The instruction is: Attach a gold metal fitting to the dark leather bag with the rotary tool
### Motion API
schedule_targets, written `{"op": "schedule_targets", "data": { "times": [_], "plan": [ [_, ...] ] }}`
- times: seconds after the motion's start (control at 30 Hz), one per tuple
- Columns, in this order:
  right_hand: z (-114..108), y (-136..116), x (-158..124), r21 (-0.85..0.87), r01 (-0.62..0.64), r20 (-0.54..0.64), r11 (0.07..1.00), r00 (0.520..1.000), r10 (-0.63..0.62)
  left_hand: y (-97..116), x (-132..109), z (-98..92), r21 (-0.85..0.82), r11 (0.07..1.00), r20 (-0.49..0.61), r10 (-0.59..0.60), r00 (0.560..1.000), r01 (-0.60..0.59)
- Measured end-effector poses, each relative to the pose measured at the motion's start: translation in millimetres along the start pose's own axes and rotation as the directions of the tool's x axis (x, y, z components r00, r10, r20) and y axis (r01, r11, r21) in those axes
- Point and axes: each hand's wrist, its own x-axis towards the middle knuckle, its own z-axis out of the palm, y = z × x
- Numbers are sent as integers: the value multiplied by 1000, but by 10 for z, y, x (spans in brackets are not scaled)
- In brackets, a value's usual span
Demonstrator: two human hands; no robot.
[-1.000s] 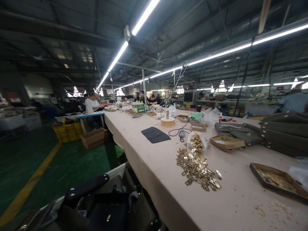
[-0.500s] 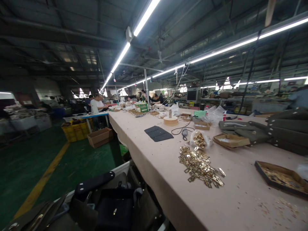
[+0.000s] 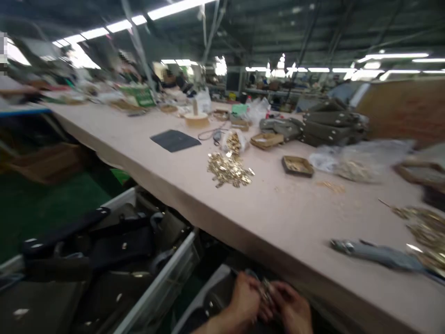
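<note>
and here, low in my view, my left hand (image 3: 243,299) and right hand (image 3: 294,308) meet, fingers of both curled in and pinched about a shiny metal piece (image 3: 266,291); blur hides which one bears the firmer grip. it sits right between them, to the right of my left fingers, to the left of my right ones, neither hand clearly nearer, its long axis looking near upright with a slight lean. small, pale, glinting, its outline smeared. just left and below, a dark bag (image 3: 219,293) with a bright stud. beyond that runs the table (image 3: 222,213) edge, a grey tool (image 3: 385,257) lying over to the right, and farther off, a gold heap of metal fittings (image 3: 229,170).
</note>
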Motion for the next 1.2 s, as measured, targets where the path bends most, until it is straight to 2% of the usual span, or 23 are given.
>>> {"op": "schedule_targets", "data": {
  "times": [0.07,0.17,0.37,0.7,0.93,1.2],
  "plan": [
    [-289,169,-143,83,-119,1,989,993,120,-303,-2,265,18,999,33,-30,999,29],
    [-440,230,-172,219,-172,-42,960,982,185,-448,46,336,35,999,58,-10,998,8],
    [-375,117,-112,181,-119,4,976,993,121,-428,111,247,71,997,80,36,996,-42],
    [-284,7,-144,135,-161,-41,978,985,167,-453,85,260,90,994,108,43,993,-53],
    [-314,67,-156,149,-165,-12,975,986,169,-415,12,249,106,990,155,74,985,-91],
    [-278,6,-184,126,-155,-55,980,985,163,-428,7,236,111,987,163,93,982,-112]
  ]
}}
